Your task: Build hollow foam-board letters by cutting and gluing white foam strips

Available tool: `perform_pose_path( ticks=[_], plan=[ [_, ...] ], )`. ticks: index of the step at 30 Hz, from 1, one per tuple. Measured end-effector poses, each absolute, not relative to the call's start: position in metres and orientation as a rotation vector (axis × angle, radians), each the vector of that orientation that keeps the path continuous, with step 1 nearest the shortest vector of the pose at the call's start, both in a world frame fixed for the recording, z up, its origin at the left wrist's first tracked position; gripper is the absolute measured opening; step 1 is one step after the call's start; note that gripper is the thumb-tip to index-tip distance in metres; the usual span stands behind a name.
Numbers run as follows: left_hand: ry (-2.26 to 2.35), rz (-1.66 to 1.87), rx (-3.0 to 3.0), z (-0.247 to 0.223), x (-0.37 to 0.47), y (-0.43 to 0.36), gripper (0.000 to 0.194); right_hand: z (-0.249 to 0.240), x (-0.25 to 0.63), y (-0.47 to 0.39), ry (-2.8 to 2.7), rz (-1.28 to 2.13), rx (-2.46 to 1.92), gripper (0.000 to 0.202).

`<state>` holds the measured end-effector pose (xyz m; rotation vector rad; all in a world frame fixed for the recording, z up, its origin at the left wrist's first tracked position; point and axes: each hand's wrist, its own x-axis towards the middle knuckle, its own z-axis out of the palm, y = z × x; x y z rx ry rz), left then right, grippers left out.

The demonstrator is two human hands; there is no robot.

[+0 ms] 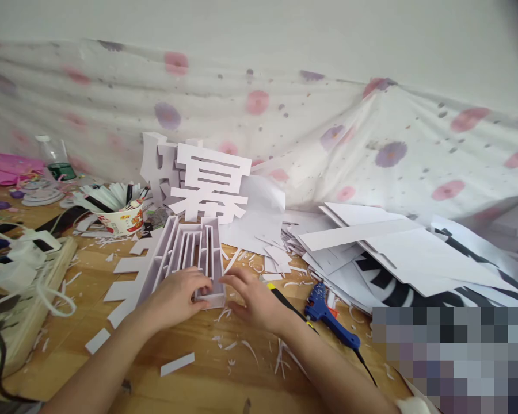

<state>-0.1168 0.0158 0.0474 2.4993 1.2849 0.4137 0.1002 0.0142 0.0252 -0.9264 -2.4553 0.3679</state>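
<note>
A white foam-board character (216, 253) with raised walls and open channels lies hollow side up on the wooden table. My left hand (179, 296) is at its near end, fingers curled over the walls and thumb by the lower edge; part of the near left portion is hidden behind this hand. Just off the right side of the piece is my right hand (254, 299), its fingers apart and nothing visible in them. A finished-looking white character (211, 181) leans upright behind, beside another white cut-out shape (157, 167).
A blue glue gun (332, 316) and a black-and-yellow cutter (287, 302) lie to the right. White boards (397, 241) are piled beyond. At left are a paper tub (123, 221) of strips and pens, a power strip (30, 310) with chargers, and a bottle (58, 158). Scraps litter the table.
</note>
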Motion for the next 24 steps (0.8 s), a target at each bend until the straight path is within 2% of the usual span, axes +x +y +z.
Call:
perform_pose_path(
  ticks=[2,4,5,7,10,13,16,20,24],
  plan=[
    [1.267,0.382,2.52,0.05,-0.113,0.018,0.01,0.029,0.127,0.007,-2.295,0.356,-1.116,0.034],
    [1.273,0.337,2.541,0.05,-0.11,0.022,0.006,0.027,0.163,-0.001,-2.184,0.272,-1.375,0.016],
    [1.275,0.318,2.551,0.049,-0.108,0.024,0.003,0.024,0.182,-0.006,-2.171,0.236,-1.506,0.013],
    [1.261,0.302,2.579,0.046,-0.105,0.026,0.004,0.014,0.22,-0.019,-2.07,0.118,-1.832,0.016],
    [1.216,0.375,2.616,0.038,-0.1,0.027,0.007,-0.008,0.259,-0.041,-1.941,-0.027,-2.134,0.032],
    [1.232,0.532,2.623,0.029,-0.095,0.023,0.012,-0.025,0.271,-0.056,-1.946,-0.149,-2.167,0.034],
    [1.255,0.6,2.659,0.024,-0.091,0.02,0.015,-0.032,0.266,-0.058,-1.963,-0.194,-2.194,0.026],
    [1.264,0.618,2.75,0.024,-0.088,0.016,0.018,-0.028,0.259,-0.051,-1.981,-0.128,-2.27,0.019],
    [1.167,0.705,2.759,0.026,-0.09,0.013,0.02,-0.025,0.259,-0.049,-1.992,-0.023,-2.298,0.021]
  ],
)
